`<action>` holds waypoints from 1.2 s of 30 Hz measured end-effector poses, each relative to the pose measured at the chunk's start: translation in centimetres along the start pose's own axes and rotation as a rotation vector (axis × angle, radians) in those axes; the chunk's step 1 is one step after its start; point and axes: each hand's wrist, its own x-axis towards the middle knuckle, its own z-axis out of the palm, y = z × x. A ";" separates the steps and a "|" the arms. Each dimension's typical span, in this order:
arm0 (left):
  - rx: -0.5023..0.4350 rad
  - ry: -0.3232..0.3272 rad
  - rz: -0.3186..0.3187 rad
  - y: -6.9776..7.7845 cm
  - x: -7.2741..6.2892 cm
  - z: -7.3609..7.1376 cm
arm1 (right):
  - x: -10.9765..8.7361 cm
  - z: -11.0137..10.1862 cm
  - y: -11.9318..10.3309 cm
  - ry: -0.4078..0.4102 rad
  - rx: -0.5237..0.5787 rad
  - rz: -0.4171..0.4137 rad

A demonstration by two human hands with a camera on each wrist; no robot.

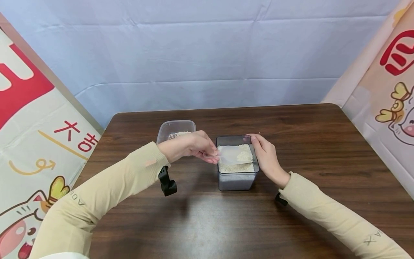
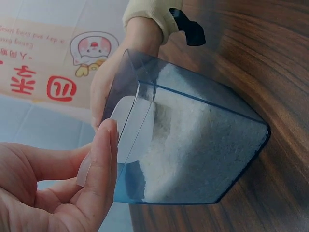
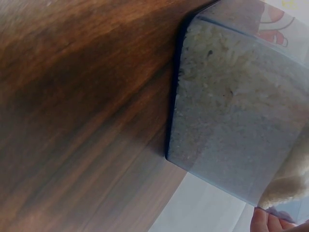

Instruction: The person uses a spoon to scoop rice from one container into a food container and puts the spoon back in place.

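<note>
My left hand (image 1: 198, 145) pinches the handle of a translucent white scoop (image 1: 229, 154). The scoop's bowl is inside the top of a tinted see-through container (image 1: 237, 184), just over the rice (image 1: 235, 168). Some rice shows at the end of the bowl. In the left wrist view, the thumb and fingers close on the handle, and the scoop (image 2: 129, 130) shows partly through the container's wall. My right hand (image 1: 267, 158) grips the container's right far rim, with the thumb at the near side. In the right wrist view, fingers (image 3: 260, 221) touch the rim.
A clear plastic tub (image 1: 174, 126) with a little pale content stands behind my left hand, partly hidden by it. Both stand on a dark wooden table (image 1: 291, 126). A light cloth (image 1: 200, 54) hangs behind, and printed banners (image 1: 64, 118) flank the sides.
</note>
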 end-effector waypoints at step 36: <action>-0.179 -0.020 0.069 -2.2 -0.5 0.0 | 0.2 0.2 -0.2 -0.010 0.005 0.027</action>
